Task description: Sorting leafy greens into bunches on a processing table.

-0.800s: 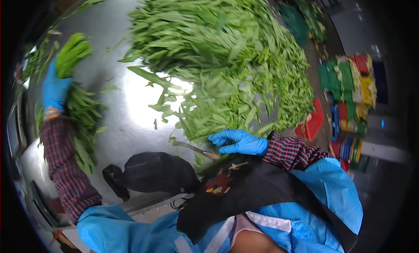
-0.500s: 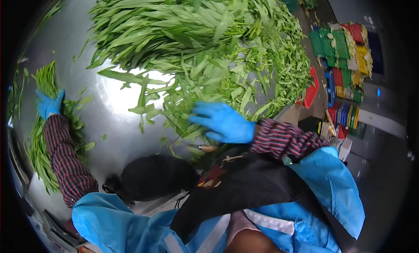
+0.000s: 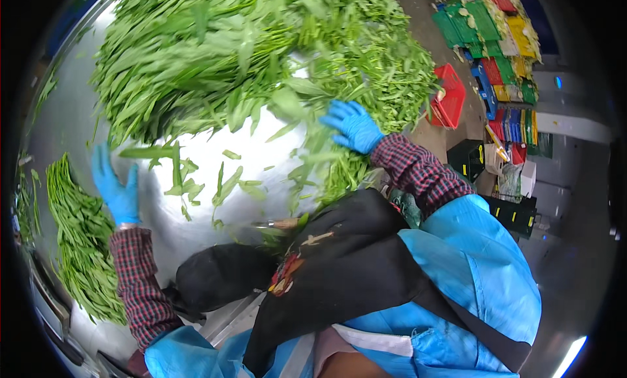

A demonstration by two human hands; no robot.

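My left hand, in a blue glove, is held open with nothing in it. It is just right of a long bundle of leafy greens on the metal table. My right hand, gloved the same way, is stretched out with its fingers apart over loose leaves and cut stems, which are smeared by motion. Beyond both hands spreads a big heap of long-leaved greens. A knife with a wooden handle lies near the table's front edge.
A black rounded bag sits at the near edge, against my dark apron. To the right on the floor stand a red crate, a dark crate and stacked coloured crates. Scattered leaf pieces dot the table.
My left hand has come off the bundle at the left, which now lies on the table. My right hand has moved right and away from me, and loose leaves have shifted right with it.
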